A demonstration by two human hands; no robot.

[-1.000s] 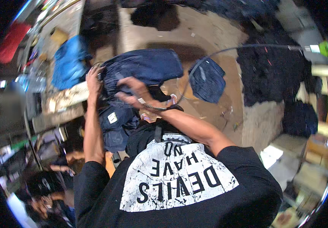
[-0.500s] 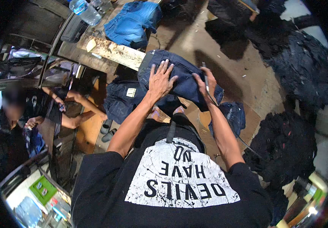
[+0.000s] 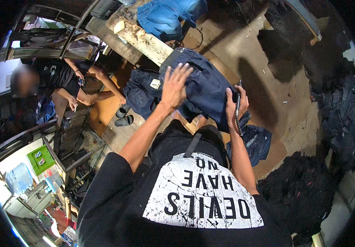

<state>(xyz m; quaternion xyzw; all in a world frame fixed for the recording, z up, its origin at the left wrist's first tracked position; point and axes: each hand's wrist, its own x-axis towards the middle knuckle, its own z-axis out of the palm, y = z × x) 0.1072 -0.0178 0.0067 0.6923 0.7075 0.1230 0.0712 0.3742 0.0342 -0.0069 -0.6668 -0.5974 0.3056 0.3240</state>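
Dark navy denim pants (image 3: 206,82) with a ribbed waistband are stretched over the end of a narrow board (image 3: 152,43) in front of me. My left hand (image 3: 174,88) is over their upper part, fingers spread and slightly smeared, holding nothing; whether it touches the cloth I cannot tell. At the right edge of the pants, my right hand (image 3: 236,108) is closed around a slim, dark pen-like tool (image 3: 238,101) with a coiled cord running down along my wrist. Another dark denim garment (image 3: 138,101) with a pale label (image 3: 155,84) hangs left of the board.
Light blue denim (image 3: 167,16) lies beyond the board. More dark denim (image 3: 258,142) is low at the right, with heaps of dark cloth (image 3: 297,193) farther right. Another person (image 3: 78,78) sits at the left, near black slippers (image 3: 124,120). A green-lidded box (image 3: 40,160) stands lower left.
My left hand, flat on the pants before, now has its fingers raised and blurred. My right hand with the tool has shifted down the pants' right edge. The whole view has swung left.
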